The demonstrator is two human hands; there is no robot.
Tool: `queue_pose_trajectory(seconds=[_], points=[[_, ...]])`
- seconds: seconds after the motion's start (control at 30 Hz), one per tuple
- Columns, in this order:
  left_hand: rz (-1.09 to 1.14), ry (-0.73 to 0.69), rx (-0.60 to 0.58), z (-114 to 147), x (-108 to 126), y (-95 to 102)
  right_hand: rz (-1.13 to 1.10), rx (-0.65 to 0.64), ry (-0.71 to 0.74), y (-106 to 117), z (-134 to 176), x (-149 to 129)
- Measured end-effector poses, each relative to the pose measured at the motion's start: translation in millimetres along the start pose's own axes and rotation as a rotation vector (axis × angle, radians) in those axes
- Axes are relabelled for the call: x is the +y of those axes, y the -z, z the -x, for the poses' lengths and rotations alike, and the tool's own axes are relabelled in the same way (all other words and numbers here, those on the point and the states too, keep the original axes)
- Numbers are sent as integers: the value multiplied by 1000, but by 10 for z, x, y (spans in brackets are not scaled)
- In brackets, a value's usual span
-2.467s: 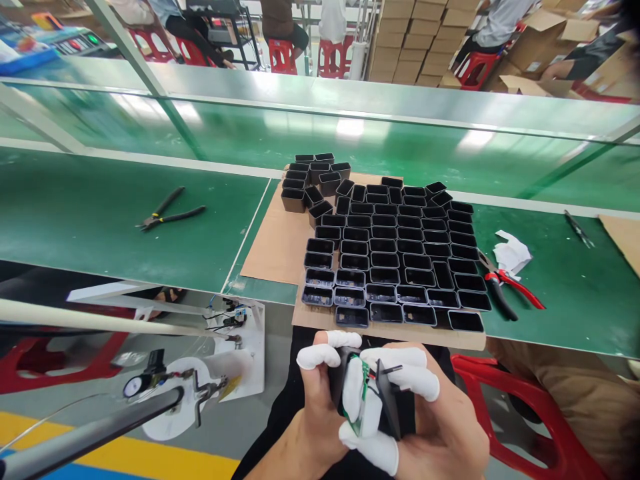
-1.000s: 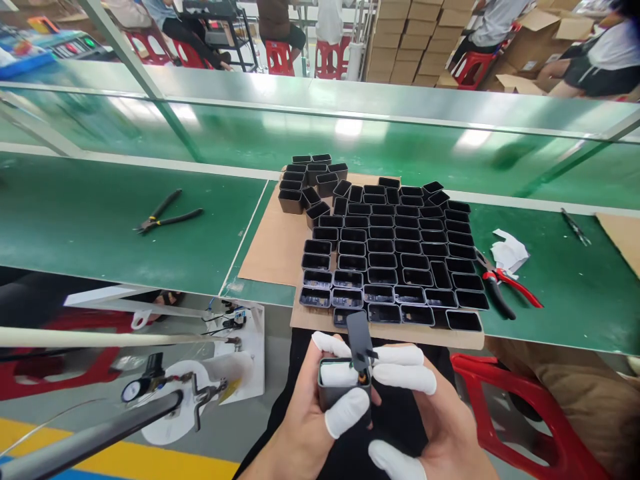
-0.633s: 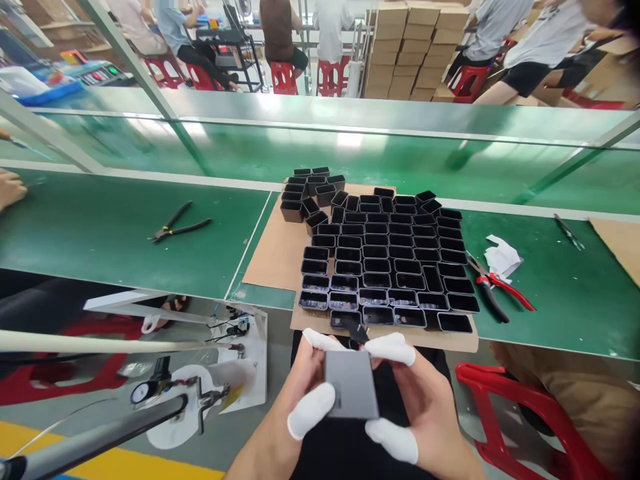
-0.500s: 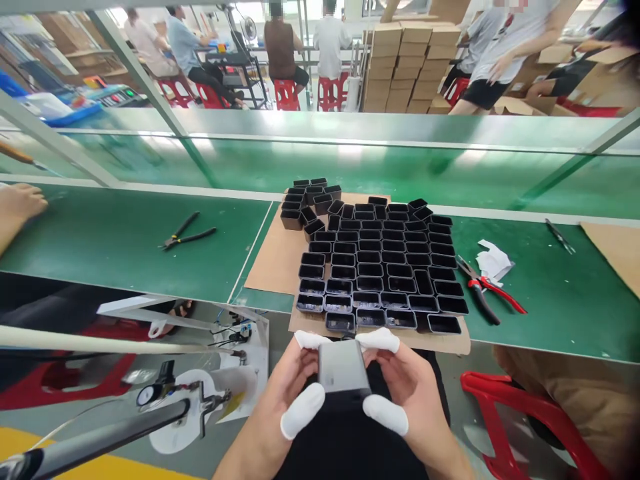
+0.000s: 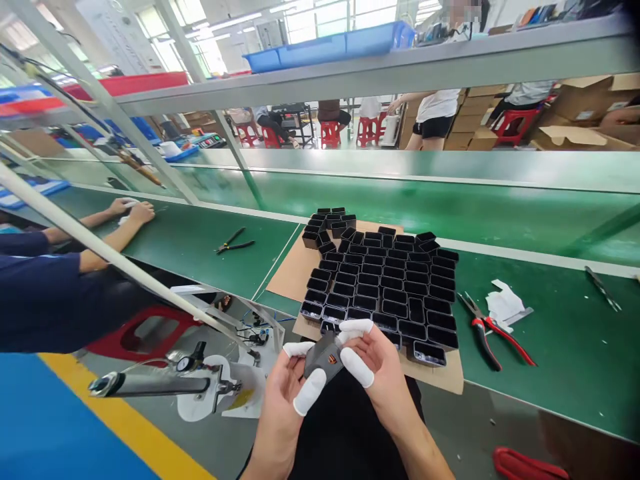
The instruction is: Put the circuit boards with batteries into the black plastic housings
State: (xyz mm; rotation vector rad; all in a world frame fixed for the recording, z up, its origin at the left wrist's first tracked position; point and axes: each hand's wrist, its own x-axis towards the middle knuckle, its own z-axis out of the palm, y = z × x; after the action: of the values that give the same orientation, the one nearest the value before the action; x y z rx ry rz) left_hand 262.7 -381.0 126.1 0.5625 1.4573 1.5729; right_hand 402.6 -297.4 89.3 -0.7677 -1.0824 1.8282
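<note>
Both of my hands hold one small dark grey rectangular casing (image 5: 323, 360) with an orange mark, just in front of the bench edge over my lap. My left hand (image 5: 289, 383) cups it from the left, white finger cots on thumb and fingers. My right hand (image 5: 371, 363) grips its right side, also with finger cots. Just beyond them, several open black casings (image 5: 385, 283) stand packed in rows on a cardboard sheet (image 5: 293, 270).
Red-handled pliers (image 5: 487, 330) and white paper scraps (image 5: 503, 303) lie right of the casings on the green bench (image 5: 550, 333). Black pliers (image 5: 234, 241) lie to the left. A co-worker's arms (image 5: 107, 220) rest on the bench at far left. A pneumatic fixture (image 5: 200, 380) stands below left.
The view has tilted up and swung left, bringing the co-worker and upper shelf into sight. The casing went from open, with an insert and wires showing, to closed and turned in my hands.
</note>
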Motion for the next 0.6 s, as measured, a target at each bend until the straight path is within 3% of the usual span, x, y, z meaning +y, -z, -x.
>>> queue_pose_trajectory(seconds=[0.3,0.47,0.6], points=[[240,-68,292,279,-337,-311,99,-167,-42,-15,-147,-219],[290,-148,408,372,-396,-217,107,-323,-42,-125,-186,-215],[289,-200,431,415,-321,-22,121,-355,-34,-374,-195,-197]])
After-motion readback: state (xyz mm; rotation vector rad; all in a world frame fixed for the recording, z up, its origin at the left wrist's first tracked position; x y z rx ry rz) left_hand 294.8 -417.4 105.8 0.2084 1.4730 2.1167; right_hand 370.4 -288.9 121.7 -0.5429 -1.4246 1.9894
